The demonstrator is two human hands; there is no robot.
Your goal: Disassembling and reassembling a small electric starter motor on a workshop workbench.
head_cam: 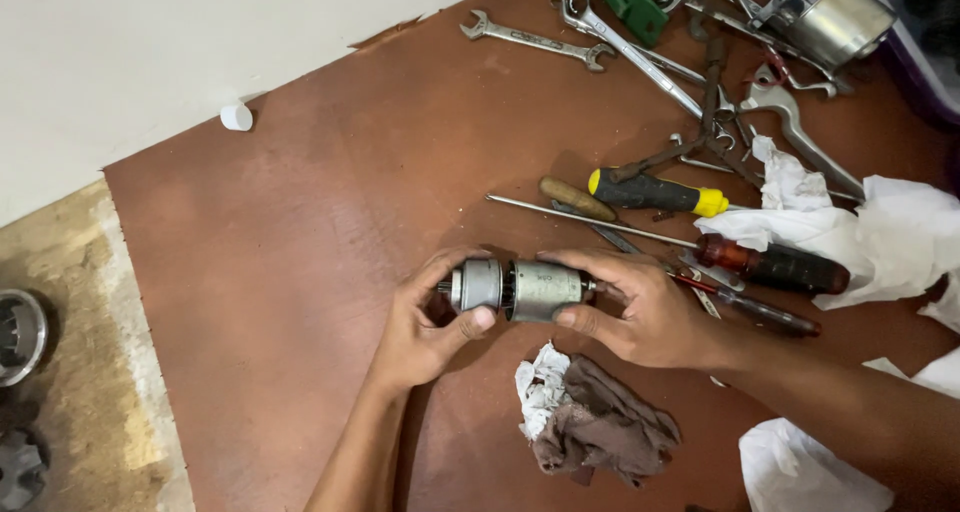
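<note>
A grey metal cylinder (515, 290) in two sections is held level just above the brown board (300, 272), at the centre of the view. The left hand (425, 327) is closed around the left section, thumb pressed on its near side. The right hand (640, 307) is clamped on the right section, fingers wrapped over the top; judged, the paired grip steadies the two halves against each other.

Just near of the cylinder lies a crumpled brown-and-white rag (590, 417). Right of the hands sit a red-handled screwdriver (770, 264) and, farther off, a yellow-and-black screwdriver (655, 192), within easy reach. At the far right lie spanners (530, 40) and a white cloth (880, 237). A small white cap (237, 117) sits at the board's far left edge.
</note>
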